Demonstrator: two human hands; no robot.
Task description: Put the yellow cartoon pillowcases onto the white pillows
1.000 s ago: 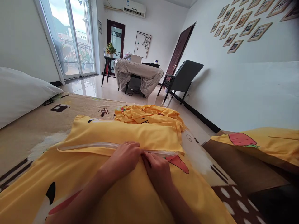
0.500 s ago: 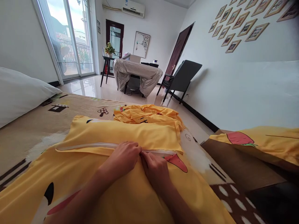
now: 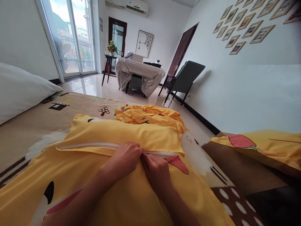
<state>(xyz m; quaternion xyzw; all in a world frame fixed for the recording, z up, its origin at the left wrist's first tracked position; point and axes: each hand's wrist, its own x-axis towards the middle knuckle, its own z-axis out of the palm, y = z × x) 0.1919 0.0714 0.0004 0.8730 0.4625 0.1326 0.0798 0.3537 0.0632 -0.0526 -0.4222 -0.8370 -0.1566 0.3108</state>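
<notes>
A yellow cartoon-print pillowcase [image 3: 122, 133] lies across the bed in front of me, with a white zipper [image 3: 89, 145] running along its near edge. My left hand [image 3: 125, 157] and my right hand [image 3: 156, 171] meet at the zipper, both with fingers pinched closed on the fabric and zipper edge. The fingertips touch each other around the middle of the zipper line. More yellow printed fabric [image 3: 131, 201] covers the bed under my forearms.
A crumpled yellow cloth [image 3: 150, 114] lies beyond the pillowcase. A white pillow [image 3: 21, 89] sits at the left on the beige patterned bedsheet [image 3: 47, 116]. Another yellow item [image 3: 263, 144] rests at the right. A covered table [image 3: 138, 73] and dark chair [image 3: 185, 77] stand farther back.
The hands have barely moved and stay pinched at the same spot on the zipper. The view has shifted slightly.
</notes>
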